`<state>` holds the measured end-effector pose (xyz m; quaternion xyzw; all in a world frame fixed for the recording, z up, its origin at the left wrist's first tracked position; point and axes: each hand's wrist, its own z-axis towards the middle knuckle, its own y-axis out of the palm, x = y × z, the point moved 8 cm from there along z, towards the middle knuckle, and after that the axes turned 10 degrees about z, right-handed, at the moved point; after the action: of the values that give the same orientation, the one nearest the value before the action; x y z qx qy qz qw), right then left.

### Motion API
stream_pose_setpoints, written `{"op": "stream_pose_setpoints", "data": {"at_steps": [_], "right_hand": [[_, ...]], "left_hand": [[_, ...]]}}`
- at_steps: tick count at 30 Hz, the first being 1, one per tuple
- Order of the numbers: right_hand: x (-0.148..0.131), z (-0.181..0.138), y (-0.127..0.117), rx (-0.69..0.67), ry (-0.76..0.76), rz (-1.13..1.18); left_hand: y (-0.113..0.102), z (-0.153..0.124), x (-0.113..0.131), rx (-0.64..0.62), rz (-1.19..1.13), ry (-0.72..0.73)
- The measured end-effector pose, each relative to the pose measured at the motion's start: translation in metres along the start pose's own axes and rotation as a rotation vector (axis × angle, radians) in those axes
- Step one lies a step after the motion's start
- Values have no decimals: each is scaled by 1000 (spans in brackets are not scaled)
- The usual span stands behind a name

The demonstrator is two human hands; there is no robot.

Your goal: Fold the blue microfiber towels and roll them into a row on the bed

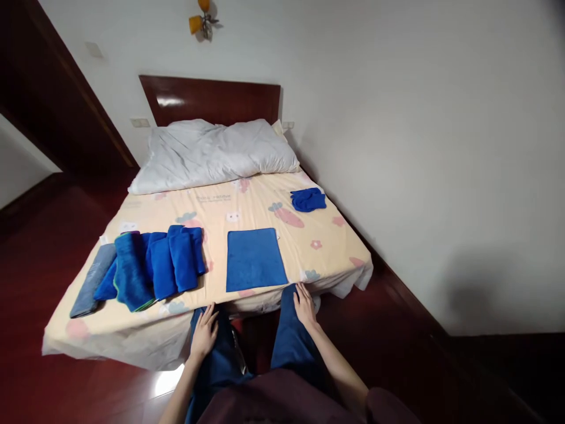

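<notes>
My left hand (205, 331) rests on my left thigh near the knee, fingers stretched out and holding nothing. On the other knee lies my right hand (305, 304), also with its fingers extended and nothing in them. Just beyond the knees, a blue square cloth (255, 259) is spread flat close to the front edge of the bed (212, 206). To its left sits a row of several folded blue towels (182, 259), one with a green edge (132, 274). A grey-blue folded towel (93, 281) lies at the far left end. Further back on the right is a crumpled blue cloth (308, 199).
A bunched white quilt (220, 150) lies across the head of the bed, before a dark wooden headboard (220, 97). A white wall (424, 147) runs along the right side. Dark red floor (26, 265) shows at the left.
</notes>
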<state>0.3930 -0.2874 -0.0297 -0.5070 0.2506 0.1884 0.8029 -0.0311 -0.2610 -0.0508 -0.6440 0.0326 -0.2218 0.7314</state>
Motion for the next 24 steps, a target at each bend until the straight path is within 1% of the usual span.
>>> {"op": "stream_pose_setpoints", "data": {"at_steps": [3,6,9,12,16,18,21,24], "right_hand": [[-15,-6,-9,3,-62,15],[-32,3,-10,-55,-135,-9],[-40,13,-5,-96,-187,-34],[-43,20,1,-121,-221,-42],[-47,28,9,-148,-231,-6],[-48,32,11,-147,-223,24],[-49,37,12,-154,-229,67],[-48,41,14,-156,-218,92]], "left_hand": [[5,-4,5,-43,-7,-11],[-1,5,10,-43,6,-31],[-9,17,19,-38,20,-16],[-15,34,34,-26,10,52],[-24,66,59,50,-38,155],[-24,83,65,78,-48,186],[-19,105,63,79,-43,191],[-10,119,52,31,-15,158]]}}
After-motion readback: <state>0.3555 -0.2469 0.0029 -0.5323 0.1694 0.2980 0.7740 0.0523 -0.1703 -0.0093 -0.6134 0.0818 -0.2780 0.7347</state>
